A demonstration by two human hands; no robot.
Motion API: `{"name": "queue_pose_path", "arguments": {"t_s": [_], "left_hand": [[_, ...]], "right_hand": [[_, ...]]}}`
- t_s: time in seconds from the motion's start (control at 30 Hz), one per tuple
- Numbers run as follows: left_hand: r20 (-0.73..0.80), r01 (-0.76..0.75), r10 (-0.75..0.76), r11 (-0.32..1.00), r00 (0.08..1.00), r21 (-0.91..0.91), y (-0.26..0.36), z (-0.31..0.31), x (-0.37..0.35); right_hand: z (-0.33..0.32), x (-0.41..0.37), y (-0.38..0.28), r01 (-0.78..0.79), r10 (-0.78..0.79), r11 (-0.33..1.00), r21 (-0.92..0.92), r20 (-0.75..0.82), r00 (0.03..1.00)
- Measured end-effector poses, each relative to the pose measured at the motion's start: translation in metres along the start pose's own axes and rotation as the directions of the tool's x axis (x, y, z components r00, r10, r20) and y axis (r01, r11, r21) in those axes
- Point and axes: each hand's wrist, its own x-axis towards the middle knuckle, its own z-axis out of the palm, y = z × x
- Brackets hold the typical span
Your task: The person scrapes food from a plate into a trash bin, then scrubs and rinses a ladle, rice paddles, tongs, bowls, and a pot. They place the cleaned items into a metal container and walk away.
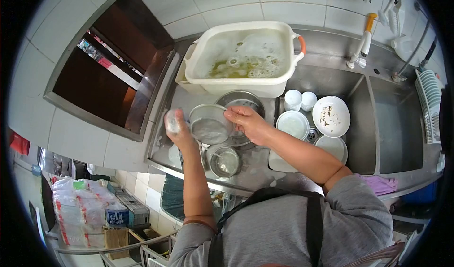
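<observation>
My right hand (246, 123) pinches the rim of a round, soapy metal bowl (208, 125), tilted above the draining board. To the left of the bowl, my left hand (177, 130) is closed on a pale, suds-covered scrubbing pad (172, 121); its exact kind is hard to make out. Behind the held bowl and partly covered by it rests a larger metal pan (241, 97). Nearer my body a small metal pot (224, 162) stands on the steel surface.
A large cream tub (198, 81) of foamy water stands at the back. In the sink (326, 75) are white cups (293, 98), a food-stained plate (331, 116) and white bowls (293, 124). A faucet (362, 49) rises behind, and a plate rack (428, 106) is far right.
</observation>
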Motion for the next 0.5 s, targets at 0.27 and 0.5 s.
{"name": "queue_pose_path", "arguments": {"t_s": [0.27, 0.5], "left_hand": [[0.277, -0.482, 0.474, 0.875, 0.836, -0.041, 0.020, 0.013, -0.026], [0.373, 0.587, -0.480, 0.447, 0.794, -0.675, -0.035, -0.006, -0.037]], "right_hand": [[0.053, -0.020, -0.008, 0.294, -0.271, 0.749, -0.594, 0.131, 0.954], [0.071, -0.012, 0.018, 0.463, -0.429, 0.052, -0.885, 0.399, 0.810]]}}
